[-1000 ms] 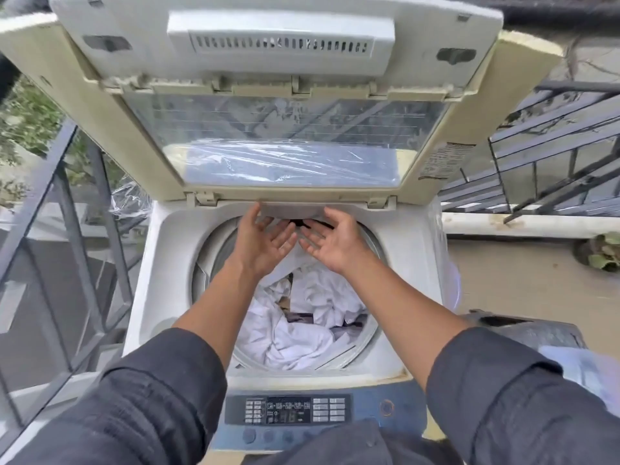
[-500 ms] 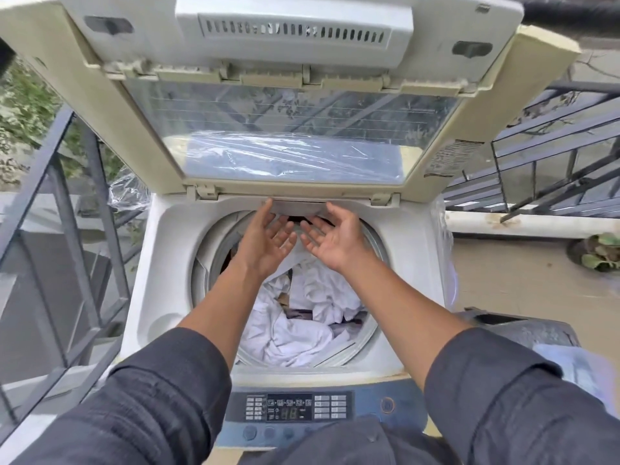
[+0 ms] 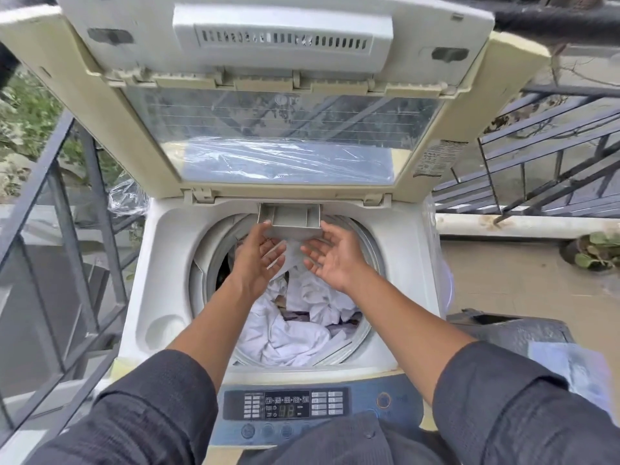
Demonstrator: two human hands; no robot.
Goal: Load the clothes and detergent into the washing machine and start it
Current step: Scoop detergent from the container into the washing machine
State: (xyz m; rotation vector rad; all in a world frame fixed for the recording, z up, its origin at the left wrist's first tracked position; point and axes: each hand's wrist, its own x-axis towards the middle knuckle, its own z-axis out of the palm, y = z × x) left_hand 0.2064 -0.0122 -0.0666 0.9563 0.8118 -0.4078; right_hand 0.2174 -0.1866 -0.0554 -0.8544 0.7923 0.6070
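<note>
Right now the detergent drawer [image 3: 289, 219] juts out over the back rim of the washing machine [image 3: 157, 270], just beyond the fingertips. Both palms face up: the left hand [image 3: 257, 260] has straight fingers reaching under the drawer's left corner, and the right hand [image 3: 330, 256] has loose, spread fingers below its right edge, gripping nothing. I'd guess they steady it for filling. White clothes [image 3: 295, 327] lie in the drum beneath the wrists, so detergent seems to be what's left.
</note>
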